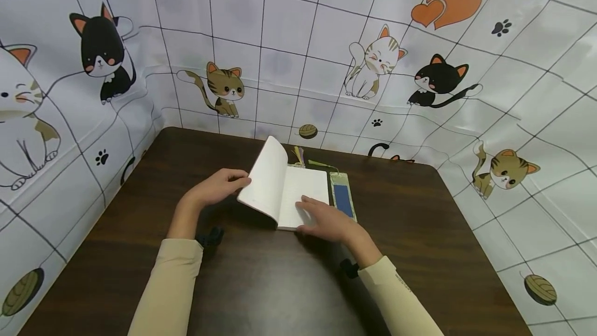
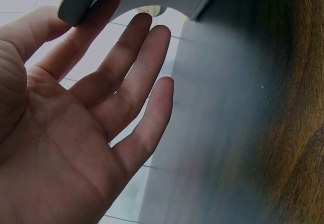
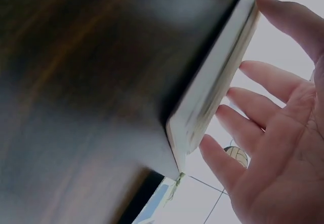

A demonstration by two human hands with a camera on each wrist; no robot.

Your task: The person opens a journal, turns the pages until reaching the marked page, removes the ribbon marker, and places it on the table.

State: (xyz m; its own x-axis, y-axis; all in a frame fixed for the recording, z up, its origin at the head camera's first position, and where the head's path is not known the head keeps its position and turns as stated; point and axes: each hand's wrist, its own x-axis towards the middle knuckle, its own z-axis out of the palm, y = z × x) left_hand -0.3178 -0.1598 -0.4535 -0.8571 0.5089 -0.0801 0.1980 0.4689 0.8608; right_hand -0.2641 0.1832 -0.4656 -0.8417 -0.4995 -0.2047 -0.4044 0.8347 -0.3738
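At twelve o'clock on the bench [image 1: 270, 284], the notebook [image 1: 295, 191] is apparently being opened, its raised side [image 1: 266, 185] being pinched by the left grip [image 1: 216, 188], its page [image 1: 313, 181] being touched by the spread right grip [image 1: 328, 220], lowering toward nine o'clock seemingly being called for.

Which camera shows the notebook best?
The head view: it shows the open notebook from above, nearly whole. The left wrist view catches only part of its lifted side; the right wrist view, mostly its edge.
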